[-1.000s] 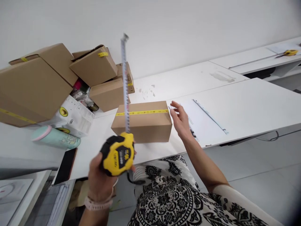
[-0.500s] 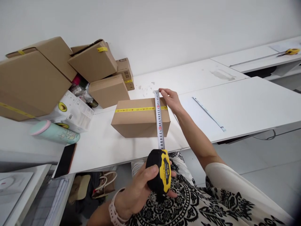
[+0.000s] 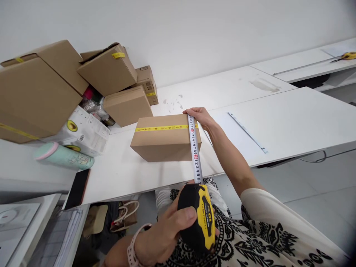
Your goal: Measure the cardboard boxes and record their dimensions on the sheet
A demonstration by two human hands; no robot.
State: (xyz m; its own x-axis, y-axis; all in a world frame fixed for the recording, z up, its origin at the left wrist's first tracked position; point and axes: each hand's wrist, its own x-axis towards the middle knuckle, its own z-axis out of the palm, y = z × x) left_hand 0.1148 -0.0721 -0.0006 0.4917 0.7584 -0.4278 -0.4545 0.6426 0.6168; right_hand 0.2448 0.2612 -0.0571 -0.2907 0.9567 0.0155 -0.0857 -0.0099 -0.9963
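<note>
My left hand (image 3: pixel 169 230) is wrapped round the black and yellow case of a tape measure (image 3: pixel 205 218), held below the table's front edge. Its white blade (image 3: pixel 194 148) runs out across the top of a closed cardboard box (image 3: pixel 164 137), near the box's right end. At the box's far edge, my right hand (image 3: pixel 202 116) pinches the blade's end, fingers hiding the tip. Yellow tape (image 3: pixel 164 128) crosses the box top lengthwise.
Cardboard boxes (image 3: pixel 108 70) are stacked at the left, beside a white avocado-print box (image 3: pixel 89 131), a mint bottle (image 3: pixel 63 157) and a phone (image 3: pixel 78 188). A paper strip (image 3: pixel 247 132) lies to the right. Another tape measure (image 3: pixel 348 56) sits at far right.
The blade has shifted right and down onto the box top. My left hand moved right and lower with the case; my right fingers now cover the blade's end at the far edge.
</note>
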